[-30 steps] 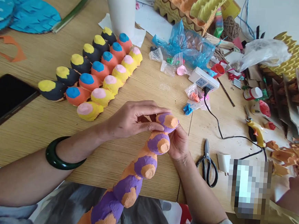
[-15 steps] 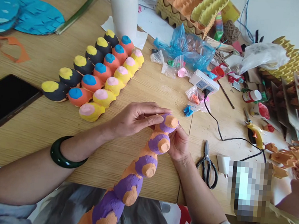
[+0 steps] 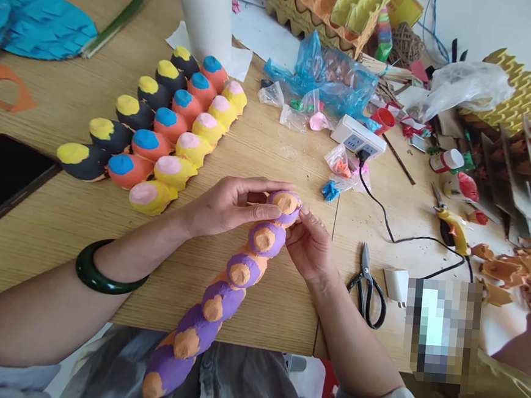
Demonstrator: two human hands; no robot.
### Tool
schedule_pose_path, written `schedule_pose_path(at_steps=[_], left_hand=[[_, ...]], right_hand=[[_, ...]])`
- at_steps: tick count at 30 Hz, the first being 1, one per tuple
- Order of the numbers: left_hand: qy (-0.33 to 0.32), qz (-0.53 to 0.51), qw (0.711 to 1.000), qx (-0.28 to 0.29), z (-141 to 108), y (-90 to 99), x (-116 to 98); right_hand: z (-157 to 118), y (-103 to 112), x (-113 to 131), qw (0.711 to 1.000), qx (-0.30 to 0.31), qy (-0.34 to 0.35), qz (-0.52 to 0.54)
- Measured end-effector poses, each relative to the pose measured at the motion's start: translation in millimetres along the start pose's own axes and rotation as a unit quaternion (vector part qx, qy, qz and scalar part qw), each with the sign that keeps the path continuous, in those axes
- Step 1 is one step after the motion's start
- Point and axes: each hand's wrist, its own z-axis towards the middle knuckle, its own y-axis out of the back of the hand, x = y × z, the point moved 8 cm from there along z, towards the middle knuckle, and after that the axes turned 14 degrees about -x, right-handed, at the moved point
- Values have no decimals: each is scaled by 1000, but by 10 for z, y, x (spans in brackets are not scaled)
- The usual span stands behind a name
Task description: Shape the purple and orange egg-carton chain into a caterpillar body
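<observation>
While the left hand [image 3: 230,207] is gripping the top end of a long purple and orange strip of egg carton cups [image 3: 244,270], the right hand [image 3: 310,248] is gripping it too, and the strip is lying over the worktop [image 3: 279,310] edge, near rows of painted cups [image 3: 170,124].

Left forearm [image 3: 151,245] angled in from the near left, wrist nearly straight, left hand [image 3: 232,212] palm down, fingers [image 3: 266,190] stretched together toward the right, thumb [image 3: 255,212] lying just beneath them. Right forearm [image 3: 355,344] slanting up from the near right, wrist slightly bent, right hand [image 3: 310,248] turned up on its edge, fingertips [image 3: 304,209] curled toward the left hand, just beside it. Both hands closed from opposite sides, palms a little apart.
</observation>
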Motion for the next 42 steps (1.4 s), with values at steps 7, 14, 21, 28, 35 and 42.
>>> schedule_pose_path(at_steps=[7, 14, 21, 28, 35, 42], left_hand=[[-30, 29, 999, -31, -4, 38, -56], [-26, 31, 999, -24, -13, 55, -15], [-4, 18, 1000, 6, -12, 33, 23], [-12, 34, 999, 2, 1, 24, -9], [-4, 49, 999, -10, -42, 48, 29], [24, 35, 999, -9, -48, 13, 85]], right_hand=[[20, 32, -32, 1000, -20, -12, 4], [41, 48, -55, 1000, -17, -11, 8], [17, 18, -35, 1000, -14, -10, 9], [-50, -30, 51, 999, -25, 27, -7], [-99, -32, 109, 998, -37, 55, 1], [-87, -25, 87, 998, -38, 56, -10]])
